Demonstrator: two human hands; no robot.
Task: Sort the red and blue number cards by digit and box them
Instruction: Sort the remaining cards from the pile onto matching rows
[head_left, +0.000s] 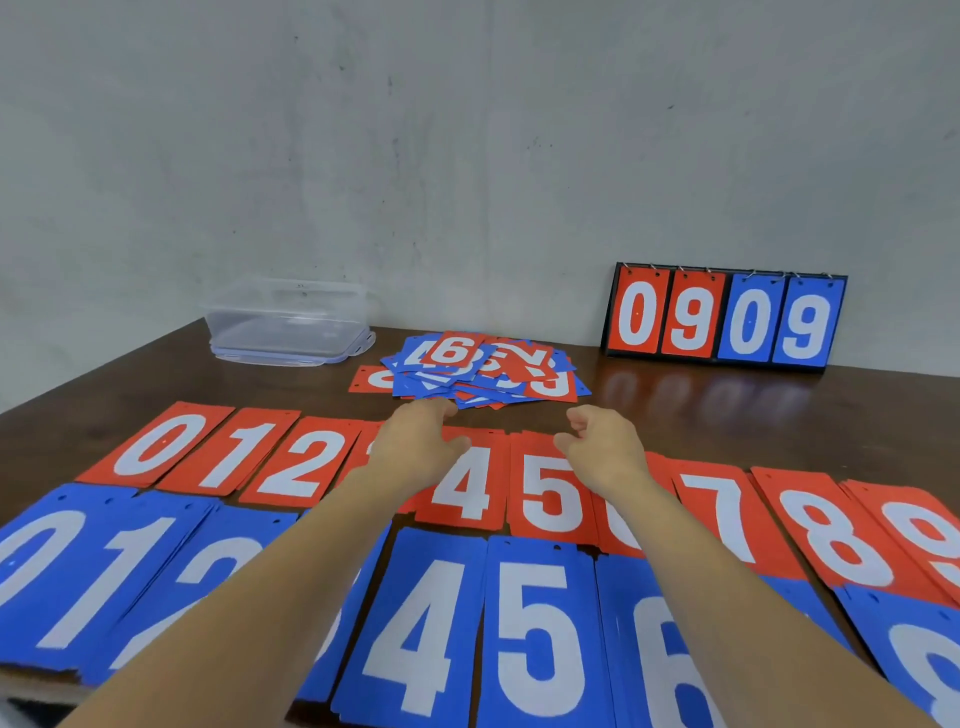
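Both arms are reaching forward over the sorted rows toward the loose pile of cards (480, 370) lying in the middle of the table (675, 410), between the rows and the wall. The left hand (415, 441) is hovering at the near edge of the pile with its fingers loosely spread and curled, gripping nothing; its fingertips look to be just beside or barely touching the nearest blue card, and I cannot tell which. The right hand (602, 447) is hanging a little nearer, over the red 5 stack (550, 488), fingers half curled and apart, also empty. The cards look thin, flat and light, probably stiff plastic or coated board with a smooth face, so they are likely to be sliding over each other and sitting flush on the wood, hard to pinch from above. A sensible hold is at a card's overhanging edge or corner, thumb under and fingers on top, or by dragging one card off the heap first; the top red 6 card (453, 349) is lying tilted and offers a free edge. The red row (156, 447) and the blue row (421, 623) are lying in digit order nearer the person, each as a small stack. The clear box (285, 319) is sitting on its lid at the back left, empty as far as I can see, well apart from the pile. A scoreboard stand (724, 317) reading 0909 is leaning at the wall on the right.
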